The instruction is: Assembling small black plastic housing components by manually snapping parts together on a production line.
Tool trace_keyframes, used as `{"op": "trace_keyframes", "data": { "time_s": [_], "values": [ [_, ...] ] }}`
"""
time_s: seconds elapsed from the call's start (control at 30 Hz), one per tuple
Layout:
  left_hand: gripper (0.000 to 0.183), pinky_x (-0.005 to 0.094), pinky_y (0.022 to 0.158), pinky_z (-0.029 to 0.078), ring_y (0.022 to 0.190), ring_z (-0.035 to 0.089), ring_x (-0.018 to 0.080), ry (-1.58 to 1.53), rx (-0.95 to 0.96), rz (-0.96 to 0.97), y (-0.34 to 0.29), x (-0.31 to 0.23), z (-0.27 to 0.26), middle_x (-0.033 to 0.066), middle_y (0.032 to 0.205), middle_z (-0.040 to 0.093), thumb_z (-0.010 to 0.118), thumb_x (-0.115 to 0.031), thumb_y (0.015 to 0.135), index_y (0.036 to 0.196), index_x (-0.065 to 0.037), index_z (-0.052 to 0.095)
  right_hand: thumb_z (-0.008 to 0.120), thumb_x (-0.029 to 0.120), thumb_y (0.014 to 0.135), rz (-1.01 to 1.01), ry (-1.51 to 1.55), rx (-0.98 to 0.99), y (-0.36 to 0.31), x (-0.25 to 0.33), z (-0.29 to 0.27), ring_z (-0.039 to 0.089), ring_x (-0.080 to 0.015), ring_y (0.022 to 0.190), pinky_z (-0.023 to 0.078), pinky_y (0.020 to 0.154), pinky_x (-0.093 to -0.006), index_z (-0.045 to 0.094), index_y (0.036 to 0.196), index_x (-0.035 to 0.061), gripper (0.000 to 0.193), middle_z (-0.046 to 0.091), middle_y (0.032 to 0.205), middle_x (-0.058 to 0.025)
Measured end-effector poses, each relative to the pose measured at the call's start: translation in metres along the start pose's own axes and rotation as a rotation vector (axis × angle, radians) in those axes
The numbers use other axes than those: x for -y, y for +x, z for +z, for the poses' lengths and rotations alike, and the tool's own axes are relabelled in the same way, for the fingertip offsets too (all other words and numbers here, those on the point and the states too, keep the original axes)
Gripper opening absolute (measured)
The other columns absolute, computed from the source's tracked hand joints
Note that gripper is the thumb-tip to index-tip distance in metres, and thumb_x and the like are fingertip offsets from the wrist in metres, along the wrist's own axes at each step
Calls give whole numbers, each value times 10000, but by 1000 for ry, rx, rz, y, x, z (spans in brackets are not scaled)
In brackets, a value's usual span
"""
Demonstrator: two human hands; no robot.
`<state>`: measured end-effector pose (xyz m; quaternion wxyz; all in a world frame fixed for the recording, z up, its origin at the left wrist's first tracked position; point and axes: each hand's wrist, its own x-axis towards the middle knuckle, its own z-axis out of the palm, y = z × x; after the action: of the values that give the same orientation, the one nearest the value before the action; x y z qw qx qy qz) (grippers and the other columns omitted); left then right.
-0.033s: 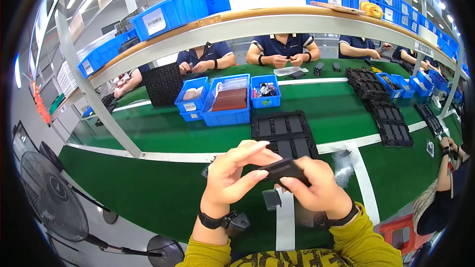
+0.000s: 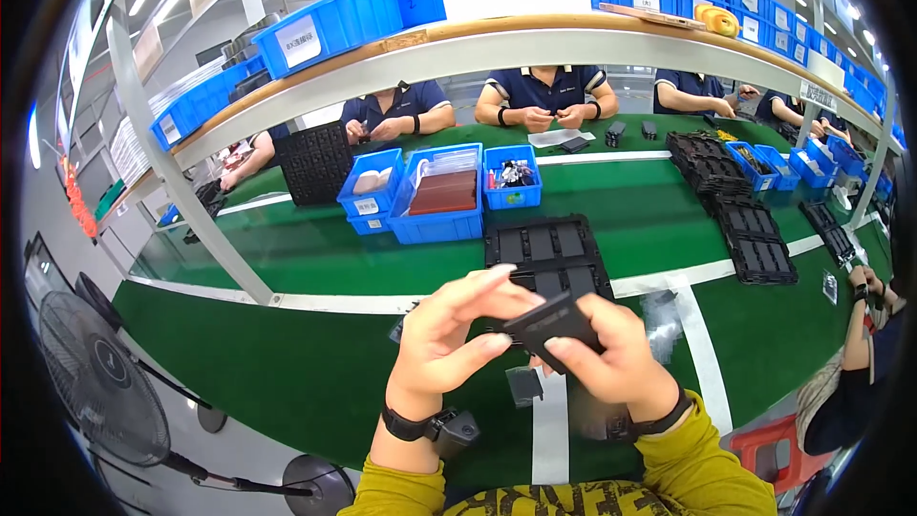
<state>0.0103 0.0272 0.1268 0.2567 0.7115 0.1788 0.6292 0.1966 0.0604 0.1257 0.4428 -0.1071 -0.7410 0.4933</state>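
A flat black rectangular case point(image 2: 554, 327) is held up in front of me, its broad face tilted towards me. My right hand point(image 2: 616, 354) grips its right part, thumb across the face and fingers behind. My left hand point(image 2: 444, 339) closes on its left end, thumb tip at the lower corner and fingers at the upper edge. Under my hands, a small dark rectangular piece point(image 2: 523, 386) lies on the green table. Just beyond them is a black tray point(image 2: 494, 253) with flat dark pieces in its slots, partly hidden by my hands.
Blue bins point(image 2: 439, 227) with brown sheets and small parts stand past the tray. Black trays point(image 2: 764, 263) and clear plastic film point(image 2: 661, 325) lie to the right. A shelf point(image 2: 535, 38) with blue boxes spans above. Co-workers point(image 2: 544, 96) sit opposite. A fan point(image 2: 105, 373) stands left.
The black case has turned so that more of its broad face shows. My right hand has rotated slightly with it; my left hand stays almost in place.
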Motion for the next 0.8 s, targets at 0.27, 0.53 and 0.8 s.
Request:
{"op": "trace_keyframes", "data": {
  "time_s": [0.27, 0.53, 0.8],
  "values": [
    [670, 466, 988, 320, 1151, 459, 350, -547, 132, -183, -12, 57, 9, 224, 1197, 508, 747, -495, 645, 1088, -10, 611, 577, 319, 864, 423, 1277, 473, 1, -42, 31, 513, -135, 429, 384, 413, -235, 504, 1030, -20, 385, 579, 627, -89],
    [106, 384, 825, 444, 957, 562, 289, 12, -153, -72, 7, 14, -5, 141, 896, 630, 708, -47, 682, 767, 3, 669, 396, 392, 949, 199, 490, -11, 9, -49, 27, 643, -184, 653, 510, 600, -263, 526, 1036, -44, 463, 647, 817, -160],
    [287, 317, 894, 427, 1001, 575, 215, 271, -136, -265, -3, 12, -13, 114, 1080, 619, 688, -63, 722, 1000, -3, 648, 613, 39, 836, 204, 269, -49, -10, -49, 31, 655, -158, 778, 527, 674, -255, 600, 930, -55, 133, 667, 845, -115]
  ]
}}
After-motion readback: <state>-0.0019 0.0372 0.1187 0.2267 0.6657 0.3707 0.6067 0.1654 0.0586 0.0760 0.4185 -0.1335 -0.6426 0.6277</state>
